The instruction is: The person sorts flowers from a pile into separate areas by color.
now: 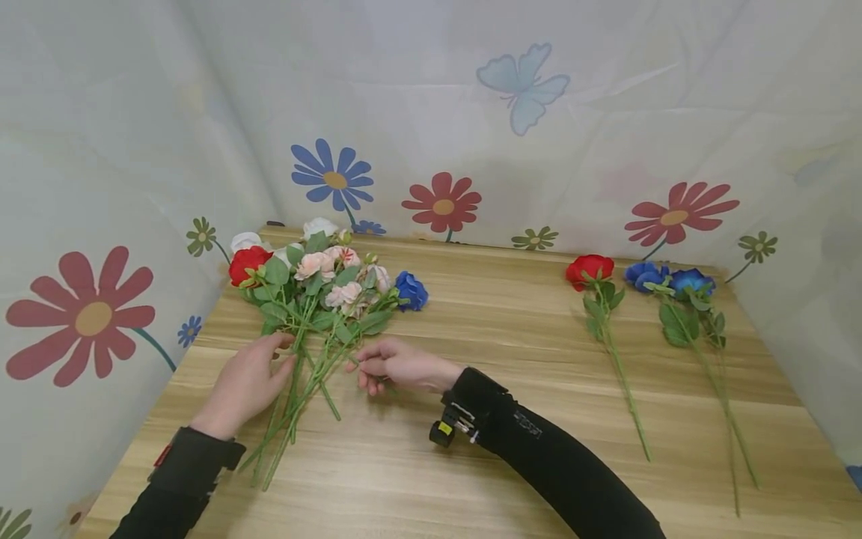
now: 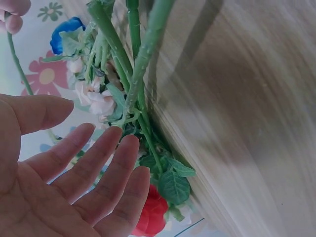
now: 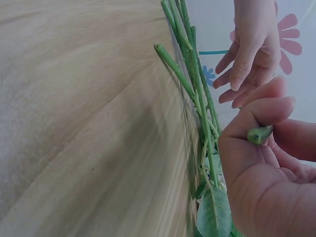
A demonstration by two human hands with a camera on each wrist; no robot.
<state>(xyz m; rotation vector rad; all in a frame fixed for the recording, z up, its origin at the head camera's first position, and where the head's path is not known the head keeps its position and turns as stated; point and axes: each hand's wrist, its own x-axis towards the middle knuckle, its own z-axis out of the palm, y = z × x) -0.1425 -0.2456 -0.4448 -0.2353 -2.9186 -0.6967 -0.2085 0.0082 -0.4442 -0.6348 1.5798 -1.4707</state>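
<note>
A heap of artificial flowers lies on the left of the table, with white, pale pink [image 1: 315,265], red [image 1: 250,266] and blue [image 1: 411,290] blooms. Their bare green stems [image 1: 296,404] cross and point toward the near edge. Beside the stems, on their left, is my left hand [image 1: 245,382]; its fingers [image 2: 106,170] are spread loosely with nothing held. On the other side my right hand [image 1: 404,365] pinches a green flower stem [image 3: 259,134] between thumb and fingers, near its cut end. Which bloom that stem carries cannot be made out among the leaves.
At the right of the wooden table [image 1: 498,464] lie a single red rose [image 1: 590,271] and two blue flowers [image 1: 692,281] with long stems. A pale cloth [image 1: 417,90] printed with flowers and a butterfly hangs behind and along the sides.
</note>
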